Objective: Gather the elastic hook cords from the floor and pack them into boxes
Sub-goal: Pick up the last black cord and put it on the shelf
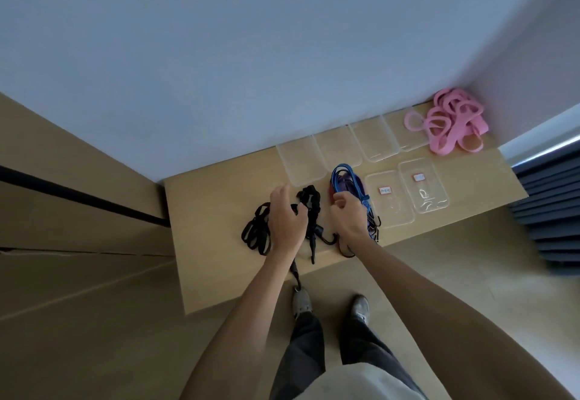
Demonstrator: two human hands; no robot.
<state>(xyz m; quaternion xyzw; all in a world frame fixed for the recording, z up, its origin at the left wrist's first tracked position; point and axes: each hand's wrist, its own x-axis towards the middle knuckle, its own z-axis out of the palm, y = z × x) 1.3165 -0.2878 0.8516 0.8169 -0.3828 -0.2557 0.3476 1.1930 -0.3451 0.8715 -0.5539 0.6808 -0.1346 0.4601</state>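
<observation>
Black elastic hook cords [309, 211] lie tangled on a light wooden surface [204, 242]. The left hand [287, 216] curls around a strand; the right hand [348, 214] pinches beside blue cords [348, 180]. Both arms reach forward. Best coil each cord tight before filling the clear plastic boxes [389, 198].

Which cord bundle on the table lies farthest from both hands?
The pink bundle, in the far right corner beyond the clear boxes. The black cords and blue cords lie right at the hands.
</observation>
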